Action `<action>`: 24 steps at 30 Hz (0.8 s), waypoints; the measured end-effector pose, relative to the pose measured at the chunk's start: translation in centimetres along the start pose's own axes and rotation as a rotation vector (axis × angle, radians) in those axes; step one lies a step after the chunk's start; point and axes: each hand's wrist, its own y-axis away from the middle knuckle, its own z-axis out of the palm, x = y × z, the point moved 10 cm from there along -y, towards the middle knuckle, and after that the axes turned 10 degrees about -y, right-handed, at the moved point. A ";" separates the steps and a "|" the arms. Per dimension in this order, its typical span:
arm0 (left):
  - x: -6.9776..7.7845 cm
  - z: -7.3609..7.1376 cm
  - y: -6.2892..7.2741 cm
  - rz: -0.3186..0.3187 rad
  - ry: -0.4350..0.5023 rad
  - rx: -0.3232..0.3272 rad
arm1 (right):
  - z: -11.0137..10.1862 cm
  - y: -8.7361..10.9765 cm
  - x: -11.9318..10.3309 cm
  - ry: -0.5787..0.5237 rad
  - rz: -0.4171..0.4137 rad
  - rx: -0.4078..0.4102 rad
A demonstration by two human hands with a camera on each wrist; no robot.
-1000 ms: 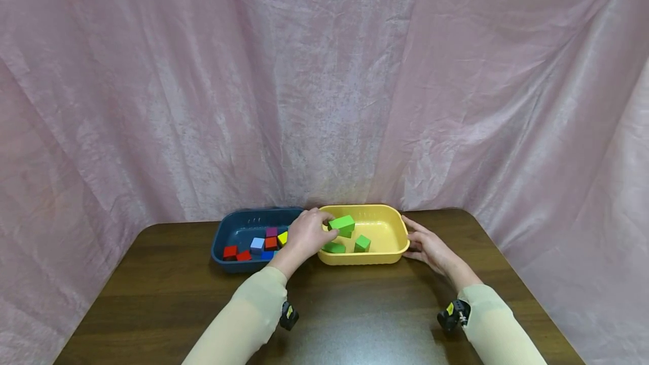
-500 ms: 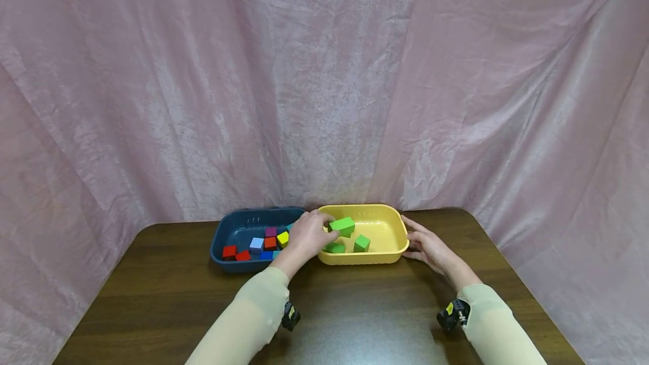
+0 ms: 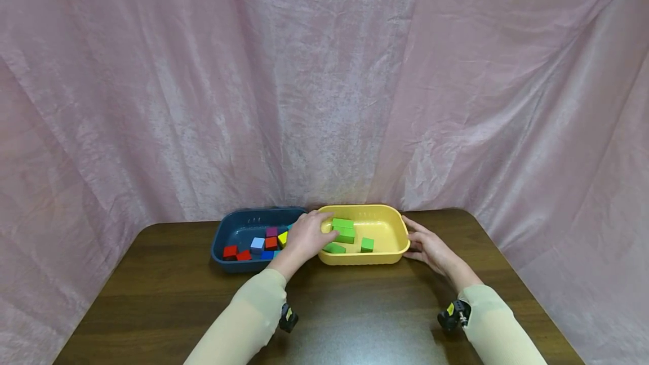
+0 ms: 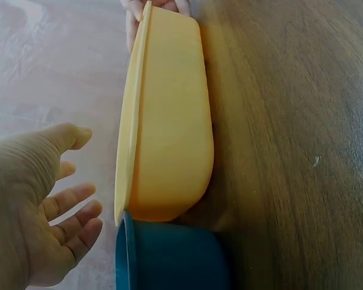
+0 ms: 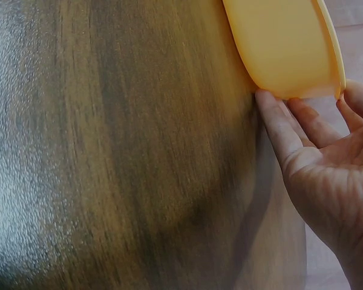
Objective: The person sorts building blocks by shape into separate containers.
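Observation:
My left hand (image 3: pixel 306 236) hovers over the left end of the yellow tray (image 3: pixel 362 259); in the left wrist view its fingers are relaxed, with nothing between them. Just beyond the thumb, inside the tray, lie a green block (image 3: pixel 343 223) and another green block (image 3: pixel 347 236) close in front of it. A small green block (image 3: pixel 367 245) sits nearer the tray's front, and a partly hidden green block (image 3: pixel 334 248) lies below the thumb. Extended fingers of my right hand (image 3: pixel 431 250) touch the tray's right end wall (image 5: pixel 284 54).
A dark blue tray (image 3: pixel 238 266) adjoins the yellow one on the left. It holds several cubes, among them a red cube (image 3: pixel 230 252), a light blue cube (image 3: pixel 257 245) and a purple cube (image 3: pixel 271 231). A pink curtain (image 3: pixel 324 100) hangs behind the brown wooden table (image 3: pixel 365 308).
The green block my left hand pinched has been let go and lies in the yellow tray. The small green block there has shifted slightly right. My right hand stays at the tray's end.

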 end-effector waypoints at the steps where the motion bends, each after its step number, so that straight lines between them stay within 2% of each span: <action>1: 0.0 -0.1 0.0 0.000 0.002 -0.003 | 0.0 0.0 0.0 0.000 0.000 0.002; 5: 0.0 -0.8 0.6 0.009 0.017 0.003 | 0.1 0.1 0.0 -0.010 -0.005 -0.002; 10: -0.5 -2.7 1.7 0.048 -0.008 0.068 | 0.3 0.5 0.0 -0.011 -0.020 0.009; 14: -2.0 -4.3 2.8 0.065 -0.048 0.099 | 0.0 1.1 -0.3 0.031 -0.041 0.056; 18: -4.1 -5.6 4.1 0.055 -0.070 0.113 | -0.6 2.0 -1.3 0.133 -0.092 0.091; 24: -6.8 -7.7 6.0 0.046 -0.068 0.148 | -0.4 3.5 -3.5 0.257 -0.172 0.073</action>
